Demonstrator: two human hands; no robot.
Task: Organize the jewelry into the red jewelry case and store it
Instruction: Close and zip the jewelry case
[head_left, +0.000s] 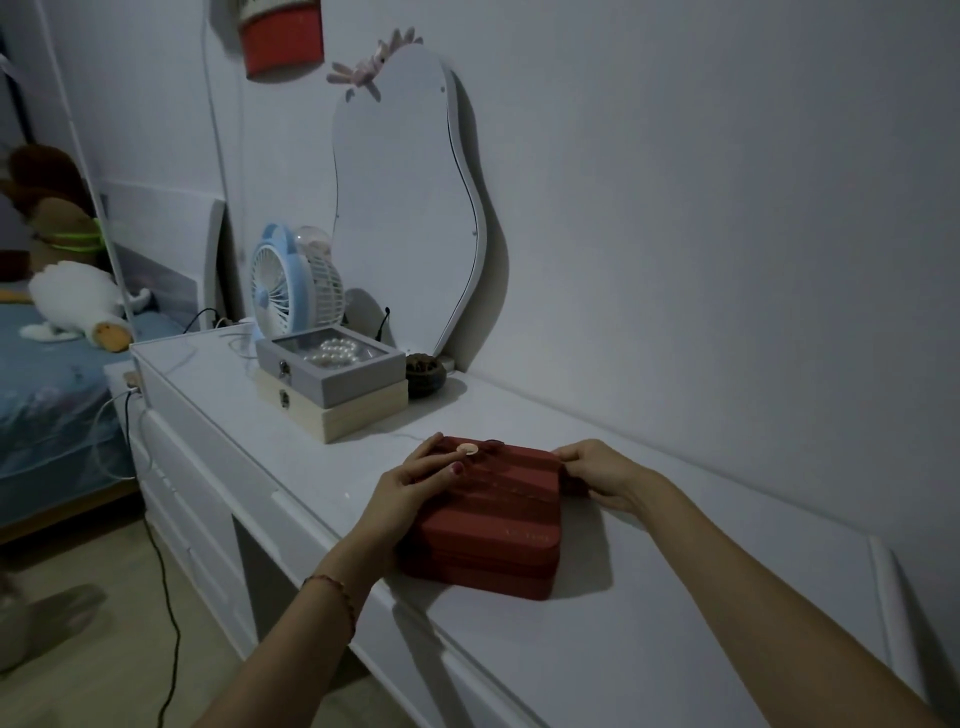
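A small blue fan (280, 283) stands at the middle left. Below it, a grey box (332, 371) sits on a wooden box (337, 410). A wavy mirror (400, 208) leans above.

Both forearms are bare, with no sleeves showing. A thin reddish beaded bracelet (332, 590) circles the left wrist. One left fingernail (457, 469) carries dark red polish.
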